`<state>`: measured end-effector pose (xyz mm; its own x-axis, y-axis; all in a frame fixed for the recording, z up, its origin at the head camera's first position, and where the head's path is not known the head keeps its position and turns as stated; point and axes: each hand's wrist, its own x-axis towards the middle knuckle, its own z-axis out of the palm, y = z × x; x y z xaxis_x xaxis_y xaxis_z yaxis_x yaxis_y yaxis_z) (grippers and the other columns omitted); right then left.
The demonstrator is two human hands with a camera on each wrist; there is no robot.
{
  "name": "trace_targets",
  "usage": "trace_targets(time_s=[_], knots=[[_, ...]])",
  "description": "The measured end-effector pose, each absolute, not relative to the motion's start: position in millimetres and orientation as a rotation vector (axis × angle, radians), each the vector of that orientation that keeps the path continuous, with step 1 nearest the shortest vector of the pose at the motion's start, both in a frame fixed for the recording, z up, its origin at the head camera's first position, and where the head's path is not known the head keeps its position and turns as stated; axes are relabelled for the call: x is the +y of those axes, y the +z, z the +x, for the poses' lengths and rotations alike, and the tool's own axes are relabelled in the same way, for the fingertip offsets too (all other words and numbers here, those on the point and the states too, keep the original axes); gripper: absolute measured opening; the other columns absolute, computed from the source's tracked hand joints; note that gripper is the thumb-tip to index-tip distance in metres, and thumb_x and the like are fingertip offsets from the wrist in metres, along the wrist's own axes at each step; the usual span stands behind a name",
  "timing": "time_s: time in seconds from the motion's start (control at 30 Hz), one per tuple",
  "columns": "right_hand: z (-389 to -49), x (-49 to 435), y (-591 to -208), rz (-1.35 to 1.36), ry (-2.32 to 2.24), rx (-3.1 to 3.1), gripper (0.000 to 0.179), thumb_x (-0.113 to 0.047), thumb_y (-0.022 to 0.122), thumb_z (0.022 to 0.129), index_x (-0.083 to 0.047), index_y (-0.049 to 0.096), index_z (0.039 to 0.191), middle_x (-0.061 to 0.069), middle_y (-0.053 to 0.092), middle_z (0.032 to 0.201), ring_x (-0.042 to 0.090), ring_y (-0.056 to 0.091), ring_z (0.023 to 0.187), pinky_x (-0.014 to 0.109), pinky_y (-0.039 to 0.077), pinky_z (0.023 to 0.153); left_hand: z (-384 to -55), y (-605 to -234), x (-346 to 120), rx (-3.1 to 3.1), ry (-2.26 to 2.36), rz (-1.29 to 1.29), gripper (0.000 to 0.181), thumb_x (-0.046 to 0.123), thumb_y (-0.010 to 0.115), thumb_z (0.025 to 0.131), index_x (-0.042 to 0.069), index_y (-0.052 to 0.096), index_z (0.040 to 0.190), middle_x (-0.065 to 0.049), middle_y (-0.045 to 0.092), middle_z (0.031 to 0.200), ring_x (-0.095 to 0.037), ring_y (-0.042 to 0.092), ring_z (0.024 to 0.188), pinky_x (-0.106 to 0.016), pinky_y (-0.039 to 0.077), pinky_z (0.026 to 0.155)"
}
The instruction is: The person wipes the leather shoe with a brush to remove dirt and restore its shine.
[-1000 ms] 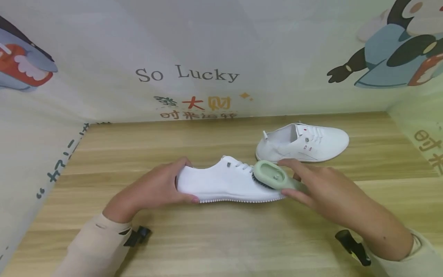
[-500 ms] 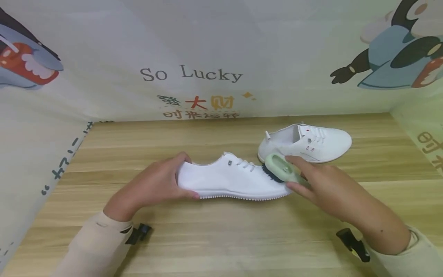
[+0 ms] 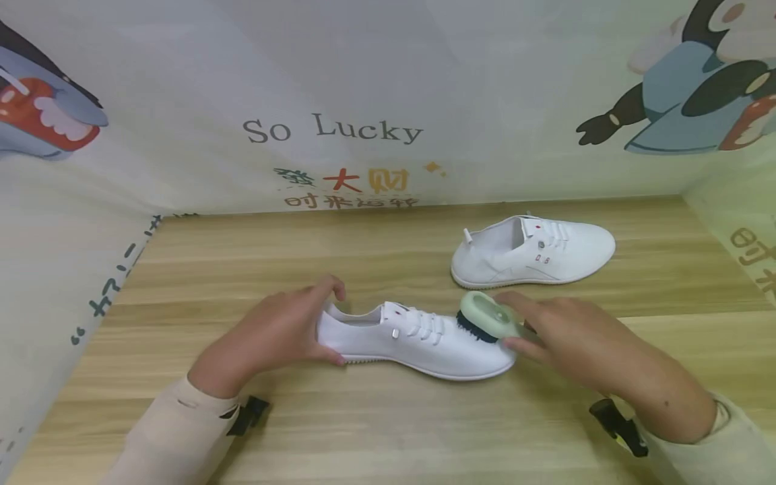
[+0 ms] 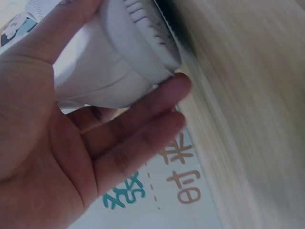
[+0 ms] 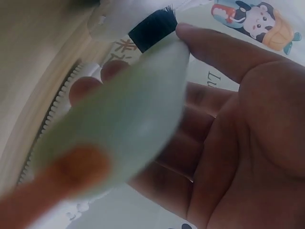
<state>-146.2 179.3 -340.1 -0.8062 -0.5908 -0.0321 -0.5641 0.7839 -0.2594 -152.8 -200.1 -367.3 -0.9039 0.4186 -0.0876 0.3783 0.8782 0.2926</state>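
Note:
In the head view a white lace-up sneaker (image 3: 418, 347) lies near the middle of the wooden table, toe to the right. My left hand (image 3: 273, 337) holds it by the heel, thumb on the near side and fingers behind. The left wrist view shows the heel (image 4: 90, 67) between thumb and fingers. My right hand (image 3: 570, 330) grips a pale green shoe brush (image 3: 485, 313) by its handle. Dark bristles (image 3: 475, 330) meet the upper just ahead of the laces. Up close in the right wrist view, the brush's handle (image 5: 128, 109) runs across the fingers, blurred, with an orange-brown piece at its end.
A second white sneaker (image 3: 533, 252) stands behind the brush, toe to the right. Printed pale walls (image 3: 364, 67) enclose the wooden tabletop (image 3: 400, 431) at the back and both sides. Black devices (image 3: 618, 428) sit by both wrists.
The held sneaker has rolled from lying side-up to showing its laces and opening, and its toe has come nearer me. The brush has shifted right along the toe. The other sneaker stays put.

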Motion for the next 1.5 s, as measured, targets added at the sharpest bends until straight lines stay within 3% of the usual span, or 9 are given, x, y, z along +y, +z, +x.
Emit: trace_targets(time_s=[0.23, 0.5, 0.67, 0.9, 1.1, 1.33, 1.5], knots=[[-145.8, 180.5, -340.5, -0.913, -0.398, 2.79, 0.056, -0.039, 0.074, 0.089, -0.017, 0.056, 0.138, 0.0, 0.073, 0.1, 0.012, 0.066, 0.085, 0.044, 0.055, 0.077, -147.9, -358.2, -197.1, 2.857, 0.382, 0.641, 0.073, 0.045, 0.093, 0.062, 0.02, 0.057, 0.12, 0.004, 0.066, 0.087, -0.011, 0.054, 0.068, -0.031, 0.046, 0.063], [-147.2, 179.5, -342.7, -1.014, -0.411, 2.767, 0.051, -0.025, 0.081, 0.081, -0.021, 0.06, 0.127, -0.004, 0.071, 0.088, 0.006, 0.062, 0.074, 0.029, 0.051, 0.064, -151.9, -357.1, -200.6, 2.831, 0.457, 0.65, 0.061, 0.043, 0.094, 0.062, 0.02, 0.063, 0.11, 0.003, 0.07, 0.103, -0.011, 0.058, 0.076, -0.031, 0.048, 0.069], [-146.3, 177.6, -343.1, -1.105, -0.394, 2.755, 0.052, -0.023, 0.082, 0.079, -0.022, 0.061, 0.125, -0.007, 0.071, 0.087, 0.001, 0.057, 0.069, 0.024, 0.048, 0.06, -156.4, -359.7, -206.3, 2.796, 0.511, 0.64, 0.066, 0.042, 0.093, 0.064, 0.021, 0.062, 0.118, 0.006, 0.069, 0.101, -0.008, 0.06, 0.079, -0.03, 0.049, 0.072], [-145.5, 170.8, -346.3, -1.168, -0.419, 2.792, 0.051, -0.03, 0.081, 0.084, -0.019, 0.059, 0.129, -0.005, 0.072, 0.09, 0.009, 0.066, 0.078, 0.032, 0.054, 0.067, -161.3, -363.1, -214.2, 2.757, 0.579, 0.647, 0.058, 0.048, 0.089, 0.068, 0.018, 0.069, 0.114, 0.006, 0.069, 0.101, -0.01, 0.06, 0.085, -0.032, 0.051, 0.078], [-145.8, 171.3, -346.3, -1.025, -0.385, 2.848, 0.057, -0.031, 0.079, 0.086, -0.014, 0.057, 0.136, 0.004, 0.073, 0.105, 0.018, 0.069, 0.086, 0.042, 0.057, 0.074, -160.3, -370.2, -215.2, 2.686, 0.499, 0.554, 0.074, 0.055, 0.089, 0.064, 0.02, 0.067, 0.126, 0.006, 0.07, 0.11, -0.01, 0.059, 0.086, -0.033, 0.05, 0.075], [-147.7, 179.9, -344.8, -0.972, -0.337, 2.798, 0.05, -0.028, 0.082, 0.081, -0.02, 0.06, 0.126, -0.009, 0.065, 0.083, 0.006, 0.055, 0.071, 0.031, 0.047, 0.063, -157.6, -375.9, -215.0, 2.65, 0.525, 0.519, 0.073, 0.051, 0.091, 0.063, 0.019, 0.068, 0.124, 0.006, 0.07, 0.105, -0.011, 0.059, 0.083, -0.034, 0.049, 0.074], [-145.5, 182.3, -342.7, -1.004, -0.322, 2.744, 0.051, -0.03, 0.085, 0.078, -0.024, 0.061, 0.122, -0.01, 0.069, 0.083, 0.004, 0.06, 0.072, 0.03, 0.049, 0.062, -155.3, -376.1, -215.7, 2.638, 0.565, 0.542, 0.061, 0.048, 0.09, 0.064, 0.024, 0.067, 0.115, 0.009, 0.069, 0.098, -0.011, 0.059, 0.082, -0.033, 0.048, 0.073]])
